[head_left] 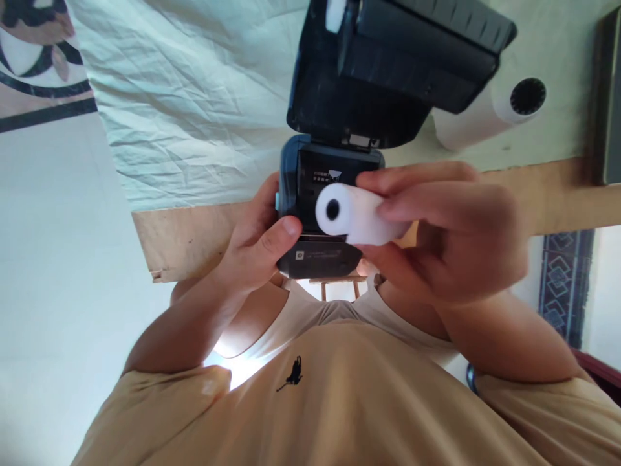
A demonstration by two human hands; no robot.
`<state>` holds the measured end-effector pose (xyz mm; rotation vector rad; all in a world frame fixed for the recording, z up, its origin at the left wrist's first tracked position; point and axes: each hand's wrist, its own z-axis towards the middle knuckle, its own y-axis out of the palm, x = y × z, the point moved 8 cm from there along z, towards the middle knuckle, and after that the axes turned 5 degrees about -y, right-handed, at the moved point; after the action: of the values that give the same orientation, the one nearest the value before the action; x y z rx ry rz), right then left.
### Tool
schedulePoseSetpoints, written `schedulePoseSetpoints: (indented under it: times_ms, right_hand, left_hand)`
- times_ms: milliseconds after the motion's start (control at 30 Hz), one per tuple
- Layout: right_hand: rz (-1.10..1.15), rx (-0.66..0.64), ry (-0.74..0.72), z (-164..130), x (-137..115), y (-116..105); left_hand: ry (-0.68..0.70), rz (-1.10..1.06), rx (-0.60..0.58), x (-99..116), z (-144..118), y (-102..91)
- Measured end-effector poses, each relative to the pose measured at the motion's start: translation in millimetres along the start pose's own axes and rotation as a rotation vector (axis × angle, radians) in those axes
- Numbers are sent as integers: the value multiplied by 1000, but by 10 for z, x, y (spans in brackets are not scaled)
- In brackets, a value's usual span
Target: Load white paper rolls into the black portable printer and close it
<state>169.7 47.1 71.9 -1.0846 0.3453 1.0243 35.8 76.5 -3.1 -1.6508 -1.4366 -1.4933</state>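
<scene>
My left hand [262, 243] grips the near left side of a small dark receipt printer [317, 259], its thumb on the front edge. The printer's black lid [359, 103] stands wide open on its hinge at the far side, baring the paper compartment. Between the thumb and fingers of my right hand [451, 226] is a white paper roll [359, 210] with a dark core hole facing left. The roll is over the right part of the compartment; whether it touches the printer I cannot tell. My fingers cover its right end.
A white cylinder [466, 120] with a black ridged end lies right of the lid. Pale green cloth [204, 97] covers the table, whose bare wooden edge [189, 243] shows in front. A dark flat-sided object [612, 97] stands at the far right.
</scene>
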Motion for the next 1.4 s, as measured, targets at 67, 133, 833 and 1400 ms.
schedulePoseSetpoints:
  times_ms: [67, 133, 833, 1400]
  right_hand:
    - [-59, 64, -138, 28, -117, 32]
    - [-144, 84, -166, 42, -141, 69]
    - [-172, -69, -331, -22, -244, 150]
    - [-36, 120, -80, 65, 64, -23]
  left_hand:
    - [-1, 10, -2, -12, 20, -8]
    - [-4, 22, 1, -51, 2, -72]
    - [224, -145, -232, -67, -160, -222]
    - [101, -18, -27, -10, -238, -271]
